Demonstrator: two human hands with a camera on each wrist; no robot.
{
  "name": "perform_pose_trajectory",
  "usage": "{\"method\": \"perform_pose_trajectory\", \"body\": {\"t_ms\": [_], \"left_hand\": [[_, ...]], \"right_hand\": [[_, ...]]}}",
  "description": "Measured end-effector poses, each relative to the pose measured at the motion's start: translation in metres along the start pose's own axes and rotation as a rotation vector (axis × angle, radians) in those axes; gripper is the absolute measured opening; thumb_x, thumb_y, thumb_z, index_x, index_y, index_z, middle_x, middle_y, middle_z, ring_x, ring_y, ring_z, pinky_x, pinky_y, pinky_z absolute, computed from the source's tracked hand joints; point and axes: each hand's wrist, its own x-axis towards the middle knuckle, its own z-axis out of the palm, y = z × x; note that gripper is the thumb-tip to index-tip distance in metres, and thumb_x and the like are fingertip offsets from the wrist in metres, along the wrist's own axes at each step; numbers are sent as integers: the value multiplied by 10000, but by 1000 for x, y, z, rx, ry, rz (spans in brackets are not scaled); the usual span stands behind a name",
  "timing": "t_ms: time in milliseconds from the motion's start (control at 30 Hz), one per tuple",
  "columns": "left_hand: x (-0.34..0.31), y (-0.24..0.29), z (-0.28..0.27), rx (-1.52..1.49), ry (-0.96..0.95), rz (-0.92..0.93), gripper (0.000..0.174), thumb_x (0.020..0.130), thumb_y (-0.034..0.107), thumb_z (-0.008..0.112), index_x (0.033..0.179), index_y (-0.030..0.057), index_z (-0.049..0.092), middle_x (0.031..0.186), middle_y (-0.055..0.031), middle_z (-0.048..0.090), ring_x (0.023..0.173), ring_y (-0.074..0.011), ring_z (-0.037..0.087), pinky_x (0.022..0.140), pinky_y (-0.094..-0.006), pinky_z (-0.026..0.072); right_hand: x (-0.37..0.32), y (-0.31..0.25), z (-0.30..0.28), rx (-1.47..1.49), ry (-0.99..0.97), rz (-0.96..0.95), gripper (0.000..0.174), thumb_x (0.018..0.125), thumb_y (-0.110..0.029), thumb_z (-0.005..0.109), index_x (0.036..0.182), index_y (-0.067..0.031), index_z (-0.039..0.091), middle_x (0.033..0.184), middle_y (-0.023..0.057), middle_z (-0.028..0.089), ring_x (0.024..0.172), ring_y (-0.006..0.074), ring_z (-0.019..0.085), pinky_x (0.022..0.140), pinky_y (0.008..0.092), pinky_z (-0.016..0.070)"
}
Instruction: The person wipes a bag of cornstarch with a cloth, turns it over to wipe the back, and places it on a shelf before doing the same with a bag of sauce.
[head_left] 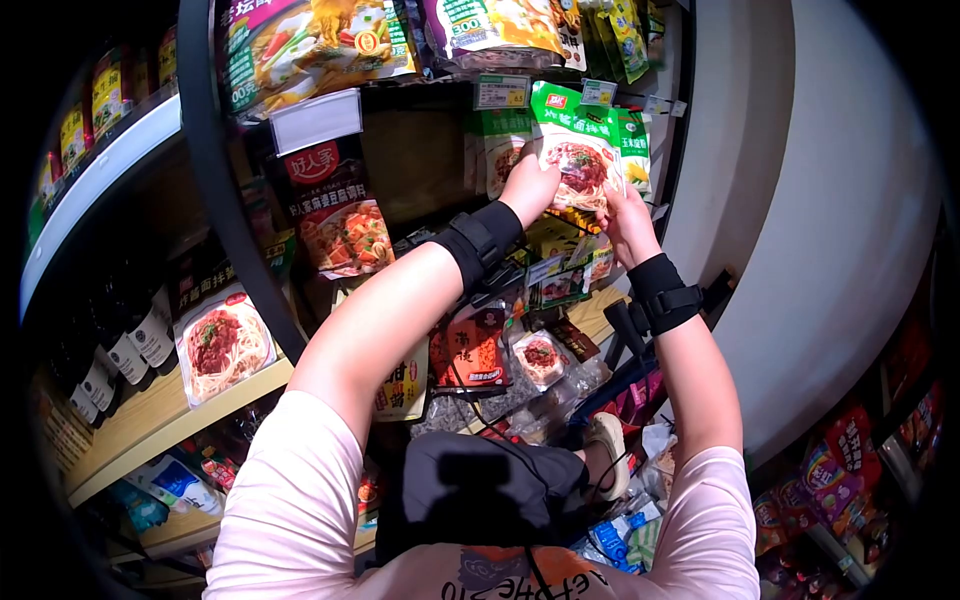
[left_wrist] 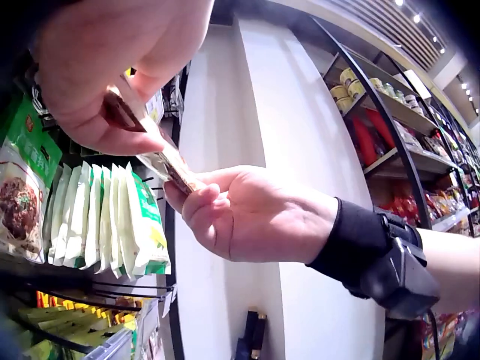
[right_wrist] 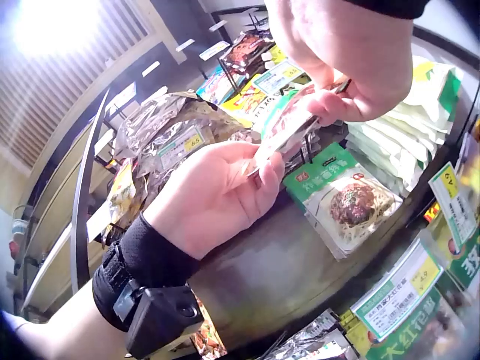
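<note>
Both hands hold one green and white sauce pouch (head_left: 580,165) with a picture of noodles and meat sauce on its front. The left hand (head_left: 532,188) pinches its left edge, and the right hand (head_left: 628,218) grips the lower right edge. Seen edge-on in the left wrist view, the pouch (left_wrist: 177,169) is thin and flat between the thumbs and fingers. Behind it hang similar noodle sauce pouches (right_wrist: 349,199), beside a row of white and green packets (left_wrist: 112,217).
A red and black tofu seasoning pouch (head_left: 335,215) hangs left of the hands. Price tags (head_left: 502,92) line the rack above. A dark shelf post (head_left: 235,200) and dark bottles (head_left: 125,345) stand left; a pale wall (head_left: 770,200) rises right. Packets lie low near the knees.
</note>
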Motion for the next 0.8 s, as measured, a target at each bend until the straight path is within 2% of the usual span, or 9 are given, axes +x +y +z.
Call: {"method": "perform_pose_trajectory", "body": {"t_ms": [200,333,367,433,500,567,667,700,800], "left_hand": [[8,0,-2,-102,-26,-131,338,880,141,496,1056,-138,420,981,-191,565,744,-227,634,539,-308,565],[5,2,-3,-255,-32,-155,285,868,131,486,909,-152,494,856,-165,572,706,-215,625,544,-307,559],[23,-27,-6,-61,-112,10,290,870,139,478,892,-149,502,861,-163,572,701,-219,622,543,-307,555],[61,-84,-12,315,-172,380,307,874,157,460,858,-144,518,871,-159,571,691,-228,617,541,-306,547],[58,-79,-14,71,-161,191,289,881,167,463,931,-110,524,926,-145,576,734,-232,621,541,-301,547],[49,-63,-13,-481,-111,-173,268,889,164,460,1019,-59,533,969,-122,579,790,-231,621,538,-292,548],[29,-17,-14,-235,127,-191,282,898,120,436,1164,58,506,1083,-87,550,873,-225,603,549,-286,560],[29,-15,-8,-304,327,-233,388,861,30,472,1239,116,453,1183,-69,490,925,-207,579,555,-288,568],[112,-113,-38,-176,36,70,510,770,-8,598,1241,79,424,1163,-67,496,938,-192,574,616,-312,558]], "right_hand": [[3,-5,4,9,-20,16,206,920,-150,517,1098,-51,482,835,30,596,525,88,516,441,193,409],[7,-4,2,-18,-29,1,206,913,-135,531,1089,-46,474,849,40,591,531,93,512,446,197,412],[5,-6,4,-29,-35,-14,191,909,-133,535,1067,-47,470,850,44,592,535,92,509,454,196,414],[1,-9,11,-55,24,-13,386,897,-118,535,1251,-45,398,889,64,575,566,113,529,489,219,434],[-2,-9,16,-144,83,1,503,891,-93,515,1352,-57,318,910,67,570,621,123,550,537,227,449],[0,-6,11,-278,72,22,573,894,-76,486,1414,-76,246,930,59,578,693,129,574,600,232,466],[5,9,8,-444,-43,12,556,866,-62,497,1392,-91,318,1155,92,488,845,127,580,660,222,464],[-1,12,13,-452,-19,18,548,861,-46,495,1385,-106,342,1241,86,439,906,116,555,702,214,451],[-10,37,3,-560,-36,-90,527,856,-19,487,1365,-115,390,1279,84,433,937,104,523,734,210,434]]}}
